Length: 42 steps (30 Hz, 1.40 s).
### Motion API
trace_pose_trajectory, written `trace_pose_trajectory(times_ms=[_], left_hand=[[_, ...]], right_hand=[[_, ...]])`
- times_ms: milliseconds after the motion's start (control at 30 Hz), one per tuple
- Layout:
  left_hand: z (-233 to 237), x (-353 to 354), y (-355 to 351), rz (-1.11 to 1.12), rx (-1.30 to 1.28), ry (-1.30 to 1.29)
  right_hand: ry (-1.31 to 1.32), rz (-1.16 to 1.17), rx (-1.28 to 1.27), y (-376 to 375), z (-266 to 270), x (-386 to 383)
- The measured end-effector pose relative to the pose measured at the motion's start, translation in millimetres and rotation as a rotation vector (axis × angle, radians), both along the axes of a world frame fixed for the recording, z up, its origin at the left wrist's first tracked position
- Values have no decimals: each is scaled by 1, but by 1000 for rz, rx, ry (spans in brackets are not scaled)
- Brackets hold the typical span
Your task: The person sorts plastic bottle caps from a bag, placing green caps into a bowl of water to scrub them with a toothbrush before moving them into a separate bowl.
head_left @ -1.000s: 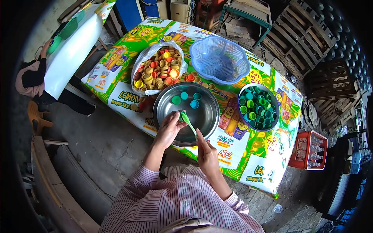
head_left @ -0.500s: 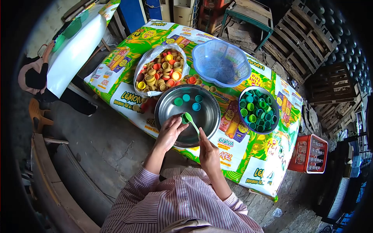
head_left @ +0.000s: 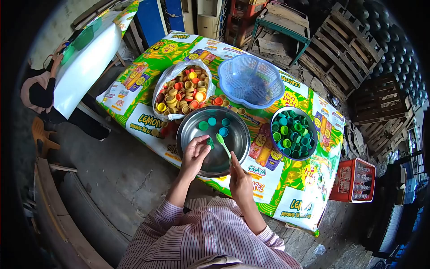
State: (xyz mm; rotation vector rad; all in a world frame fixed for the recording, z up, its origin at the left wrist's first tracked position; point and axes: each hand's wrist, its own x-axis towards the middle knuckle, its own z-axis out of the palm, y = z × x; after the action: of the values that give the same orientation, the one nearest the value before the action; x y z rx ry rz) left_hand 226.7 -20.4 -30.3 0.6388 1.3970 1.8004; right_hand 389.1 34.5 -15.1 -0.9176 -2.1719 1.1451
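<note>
My left hand (head_left: 194,154) pinches a dark green bottle cap (head_left: 210,142) over the steel basin (head_left: 183,152). My right hand (head_left: 240,179) grips the handle of a slim light green tool (head_left: 224,144) with an oval head, like a small brush or spoon. Its head is beside the cap, with a small gap between them. Several green and blue bottle caps (head_left: 203,125) lie apart on the basin's floor.
A white sack (head_left: 157,80) of yellow, red and brown caps stands behind the basin. Beyond it is a blue plastic basket (head_left: 251,80). A bowl (head_left: 315,148) of green caps sits at right. Another person (head_left: 42,92) is at the far left; a red crate (head_left: 342,181) stands right of the table.
The tool's head has come away from the cap. My left hand has tilted the cap and drawn it slightly left. The camera view has shifted a little.
</note>
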Motion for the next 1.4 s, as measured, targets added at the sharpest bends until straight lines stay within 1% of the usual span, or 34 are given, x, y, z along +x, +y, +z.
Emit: trace_pose_trajectory(times_ms=[33,100,133,167,200,233,267,300,367,400,433,467,500,533,567,600,633,667,700,767,867,900,933,967,1033,1100,1167,1233,1300,1333,1367,1400], left_hand=[[4,2,2,-10,1,0],[16,8,5,153,40,464],[17,6,4,116,41,534],[15,2,3,113,45,535],[10,-4,1,11,-92,800],[5,-9,0,-94,-236,1061],[1,-11,-1,-126,-226,991],[7,-8,0,-126,-223,993],[31,1,6,-31,-11,764],[36,3,9,-35,52,706],[38,3,12,-53,-7,757],[28,-4,9,-168,-164,950],[29,-9,9,-282,-326,1142],[31,-4,9,-231,-269,1007],[35,1,11,-183,-209,876],[37,3,14,-201,-138,890],[37,8,15,-220,-73,895],[40,15,15,-270,-50,790],[35,18,16,-277,-5,749],[31,24,18,-214,62,764],[25,26,16,-245,56,750],[26,26,16,-250,60,750],[27,26,16,-241,15,809],[28,24,15,-230,-32,869],[24,14,11,-245,-108,905],[17,1,8,-201,-149,996],[17,-11,6,-190,-253,1012],[16,-21,9,-159,-285,1048],[18,-28,15,-154,-326,1050],[15,-32,18,-136,-352,1067],[10,-35,20,-117,-381,1082],[5,-38,24,-110,-383,1079]], right_hand=[[-25,-31,-21,0,3,2],[-5,-34,-3,2,1,4],[23,-64,-81,4,2,5],[52,-95,-160,5,2,5],[121,-117,-180,8,-2,3],[65,-128,-222,12,-2,6],[86,-138,-184,12,-1,8],[110,-149,-143,14,1,7],[161,-166,-180,16,5,5],[203,-177,-221,16,7,7],[102,-177,-235,17,11,10],[62,-153,-248,19,16,10],[24,-126,-260,21,20,10],[25,-123,-255,22,19,11],[91,-131,-291,22,16,10],[156,-144,-334,21,14,9],[152,-147,-341,21,14,8],[208,-124,-462,23,16,6],[268,-99,-578,26,17,3],[278,-118,-629,28,16,0],[203,-94,-585,33,18,-1],[177,-94,-491,35,19,-1],[149,-93,-397,38,19,-1],[121,-151,-268,46,7,3],[15,-274,-12,75,12,16],[-46,-439,158,111,23,35],[-24,-590,396,151,30,57],[-221,-661,453,185,41,80],[-223,-652,537,214,34,96],[-425,-658,517,221,33,102],[-426,-655,519,222,28,105],[-237,-649,557,217,28,104]])
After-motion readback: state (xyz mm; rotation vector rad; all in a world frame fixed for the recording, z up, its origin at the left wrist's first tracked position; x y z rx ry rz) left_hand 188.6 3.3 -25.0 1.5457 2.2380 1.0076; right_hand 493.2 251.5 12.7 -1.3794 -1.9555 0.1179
